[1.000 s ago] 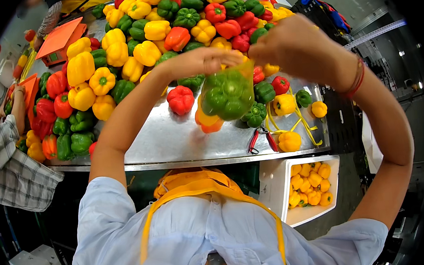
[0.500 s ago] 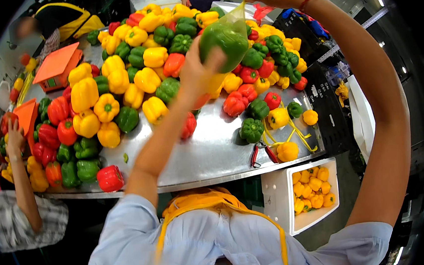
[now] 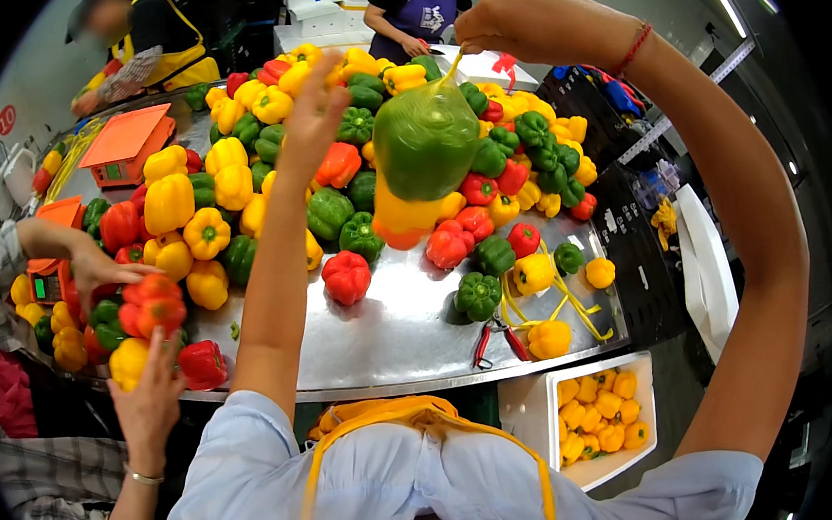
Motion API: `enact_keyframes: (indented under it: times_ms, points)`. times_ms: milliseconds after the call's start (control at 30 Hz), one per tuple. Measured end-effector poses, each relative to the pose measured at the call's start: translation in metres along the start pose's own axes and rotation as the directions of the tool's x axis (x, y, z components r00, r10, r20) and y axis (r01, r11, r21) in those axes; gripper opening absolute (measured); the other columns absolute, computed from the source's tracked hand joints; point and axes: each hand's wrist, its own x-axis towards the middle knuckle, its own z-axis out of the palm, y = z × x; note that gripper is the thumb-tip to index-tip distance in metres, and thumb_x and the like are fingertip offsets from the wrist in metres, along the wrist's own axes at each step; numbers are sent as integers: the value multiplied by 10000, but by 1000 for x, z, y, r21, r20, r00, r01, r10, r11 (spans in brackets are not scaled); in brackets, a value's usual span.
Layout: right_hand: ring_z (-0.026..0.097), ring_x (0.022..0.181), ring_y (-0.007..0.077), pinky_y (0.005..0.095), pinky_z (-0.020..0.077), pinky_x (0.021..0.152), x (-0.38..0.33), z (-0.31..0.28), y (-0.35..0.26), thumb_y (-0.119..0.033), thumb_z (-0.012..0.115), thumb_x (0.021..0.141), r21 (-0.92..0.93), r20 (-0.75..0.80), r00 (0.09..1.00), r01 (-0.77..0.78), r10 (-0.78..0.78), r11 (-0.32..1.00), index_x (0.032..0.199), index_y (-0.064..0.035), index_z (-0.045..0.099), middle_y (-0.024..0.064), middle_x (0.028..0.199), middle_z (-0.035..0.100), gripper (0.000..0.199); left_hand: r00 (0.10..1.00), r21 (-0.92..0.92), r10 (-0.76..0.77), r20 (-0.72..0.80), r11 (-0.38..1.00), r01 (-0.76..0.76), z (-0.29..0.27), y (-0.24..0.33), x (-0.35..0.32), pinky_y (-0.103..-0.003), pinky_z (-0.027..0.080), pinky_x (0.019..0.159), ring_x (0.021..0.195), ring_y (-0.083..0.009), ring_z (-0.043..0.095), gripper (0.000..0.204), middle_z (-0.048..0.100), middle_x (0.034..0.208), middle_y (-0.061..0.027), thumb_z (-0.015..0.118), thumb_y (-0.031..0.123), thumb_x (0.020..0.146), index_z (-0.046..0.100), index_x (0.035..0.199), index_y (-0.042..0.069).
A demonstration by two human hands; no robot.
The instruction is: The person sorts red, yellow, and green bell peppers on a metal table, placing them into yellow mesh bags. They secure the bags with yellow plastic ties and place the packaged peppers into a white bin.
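Note:
My right hand (image 3: 536,18) is raised high, its fingers closed on the gathered top of a thin, see-through yellow bag (image 3: 448,74). The bag hangs over the table, stretched around a green bell pepper (image 3: 425,147), with yellow and red ones blurred beneath it. To the left of the bag my left hand (image 3: 314,112) is lifted, holding nothing, its fingers apart and somewhat blurred. Below lies a red bell pepper (image 3: 347,277) on the metal table (image 3: 384,346). Flat yellow strips (image 3: 571,302) and red-handled pliers (image 3: 497,342) lie near the front edge on the right.
Heaps of yellow, red and green peppers (image 3: 207,233) cover much of the table. Orange scales (image 3: 129,146) stand at the left. A co-worker's hands (image 3: 147,379) hold peppers close by on that side. A white foam box (image 3: 526,417) of yellow peppers stands below the front edge.
My left hand has let go of the filled bag and moved up and left. The bag now hangs lower from my right hand. The neighbour's hands have come nearer with peppers.

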Motion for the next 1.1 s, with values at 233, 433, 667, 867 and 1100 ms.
enact_keyframes:
  times_ms: [233, 433, 667, 867, 1100]
  points:
    - [543, 627, 280, 374, 420, 558, -24, 15, 31, -200, 514, 802, -90, 149, 977, -143, 155, 986, 769, -97, 585, 98, 630, 557, 129, 901, -482, -270, 339, 773, 413, 80, 11, -61, -333, 226, 1011, 1232, -198, 264, 655, 291, 1326, -98, 409, 390, 858, 158, 1328, 10]
    - [550, 607, 258, 352, 428, 534, -47, 32, 32, -177, 534, 783, -133, 164, 986, 29, -7, 991, 737, -99, 577, 63, 637, 567, 100, 630, -106, -219, 745, 894, 436, 103, 109, -127, -405, 414, 801, 860, -292, 568, 182, 595, 899, -166, 650, 138, 708, 613, 857, 40]
    - [542, 587, 289, 370, 415, 519, -98, 8, 27, -136, 559, 747, -276, 119, 990, -44, 79, 960, 694, -96, 563, 103, 587, 539, 67, 946, 293, 310, 97, 899, -325, 87, 88, 25, -267, 415, 803, 969, -147, 527, 340, 575, 981, -73, 580, 193, 786, 534, 1081, 31]
    - [542, 595, 286, 383, 410, 538, -144, 49, 68, -196, 537, 788, -145, -70, 989, -138, 129, 980, 765, -106, 582, 96, 600, 554, 104, 550, 288, -57, 833, 895, -342, 159, 57, 102, -473, 45, 969, 1008, -158, 507, 423, 571, 1079, -84, 535, 449, 785, 553, 1110, 178]
    - [528, 564, 252, 356, 404, 520, -115, 29, 62, -231, 543, 788, -71, -196, 978, -81, 66, 994, 798, -129, 587, 69, 593, 510, 111, 313, 78, -220, 924, 909, 410, 155, 61, 114, -293, 362, 921, 1047, -181, 490, 295, 524, 1112, -136, 562, 162, 801, 551, 1048, 1]
